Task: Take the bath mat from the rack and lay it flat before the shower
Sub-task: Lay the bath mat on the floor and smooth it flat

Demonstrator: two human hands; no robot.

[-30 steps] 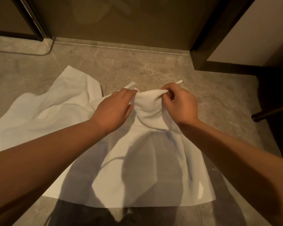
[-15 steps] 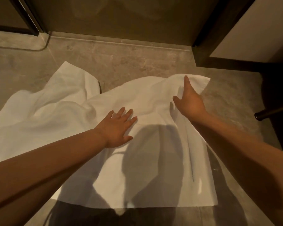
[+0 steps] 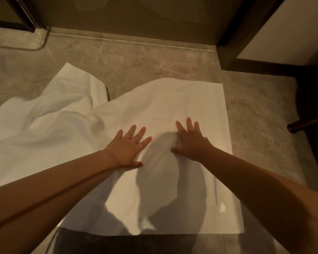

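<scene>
The white bath mat (image 3: pixel 173 99) lies spread on the grey stone floor (image 3: pixel 136 59) in front of the dark glass shower door (image 3: pixel 127 17). Its right half is flat with a straight right edge. Its left part is rumpled, with a fold standing up near the far left corner. My left hand (image 3: pixel 127 147) rests palm down on the mat's middle, fingers spread. My right hand (image 3: pixel 191 142) lies flat beside it, a short gap between the two. Neither hand grips the cloth.
A dark door frame (image 3: pixel 233 24) and a pale wall panel (image 3: pixel 283 33) stand at the far right. A dark round bar end (image 3: pixel 292 128) juts in from the right edge. A curved floor strip (image 3: pixel 35 46) runs at the far left.
Both hands let go of the bunched far edge of the mat. The right corner was spread out flat, then both hands came to rest palm down on the middle.
</scene>
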